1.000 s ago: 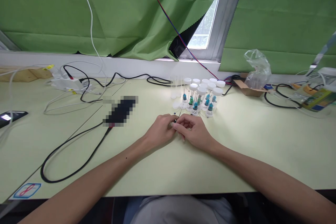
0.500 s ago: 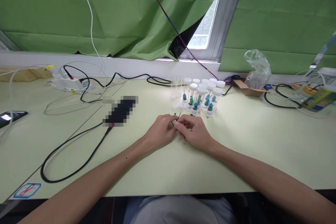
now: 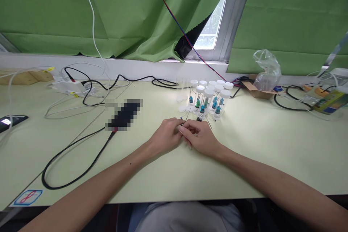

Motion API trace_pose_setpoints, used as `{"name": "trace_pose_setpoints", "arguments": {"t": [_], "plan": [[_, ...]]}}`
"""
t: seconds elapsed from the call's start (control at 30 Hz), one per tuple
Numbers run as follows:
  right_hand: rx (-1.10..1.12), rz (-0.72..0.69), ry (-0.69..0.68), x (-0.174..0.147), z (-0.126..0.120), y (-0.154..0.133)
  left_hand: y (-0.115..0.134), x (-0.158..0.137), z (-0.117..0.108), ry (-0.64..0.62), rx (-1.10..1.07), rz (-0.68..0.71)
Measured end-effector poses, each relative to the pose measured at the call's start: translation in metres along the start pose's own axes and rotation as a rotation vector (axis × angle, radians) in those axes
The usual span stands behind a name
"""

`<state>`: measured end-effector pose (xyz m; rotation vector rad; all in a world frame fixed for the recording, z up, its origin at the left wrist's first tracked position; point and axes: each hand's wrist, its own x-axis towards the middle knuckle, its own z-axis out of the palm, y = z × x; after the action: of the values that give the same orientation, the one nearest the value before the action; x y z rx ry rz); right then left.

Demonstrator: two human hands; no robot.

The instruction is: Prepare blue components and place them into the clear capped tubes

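My left hand (image 3: 167, 133) and my right hand (image 3: 199, 136) meet at the fingertips, both closed in a pinch low over the table. A thin dark wire-like piece (image 3: 187, 116) sticks up from between them; its lower end is hidden by the fingers. Just beyond stand several clear tubes with white caps (image 3: 208, 92), holding small blue and green pieces (image 3: 202, 109) with thin leads. A tiny dark bead (image 3: 181, 117) lies by my left fingers. Near my right knuckles are a small dark piece (image 3: 199, 119) and another thin wire (image 3: 209, 122).
Uncapped clear tubes (image 3: 179, 90) stand left of the capped group, with a loose white cap (image 3: 182, 108) nearby. A blurred dark device (image 3: 125, 115) with a black cable (image 3: 78, 185) lies left. An open carton (image 3: 258, 92) with a plastic bag (image 3: 268, 70) sits at the back right.
The hands stay almost in place, fingertips still together. My right hand has shifted very slightly, and the thin wire beside its knuckles shows more clearly.
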<state>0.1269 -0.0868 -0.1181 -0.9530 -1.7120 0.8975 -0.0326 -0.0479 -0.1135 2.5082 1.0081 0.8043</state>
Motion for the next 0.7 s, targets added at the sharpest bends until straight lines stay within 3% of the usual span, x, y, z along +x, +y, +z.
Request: {"name": "trace_pose_setpoints", "arguments": {"t": [0.7], "plan": [[-0.082, -0.078, -0.031, -0.0007, 0.0011, 0.0043, 0.0038, 0.0000, -0.0015, -0.011, -0.018, 0.066]]}}
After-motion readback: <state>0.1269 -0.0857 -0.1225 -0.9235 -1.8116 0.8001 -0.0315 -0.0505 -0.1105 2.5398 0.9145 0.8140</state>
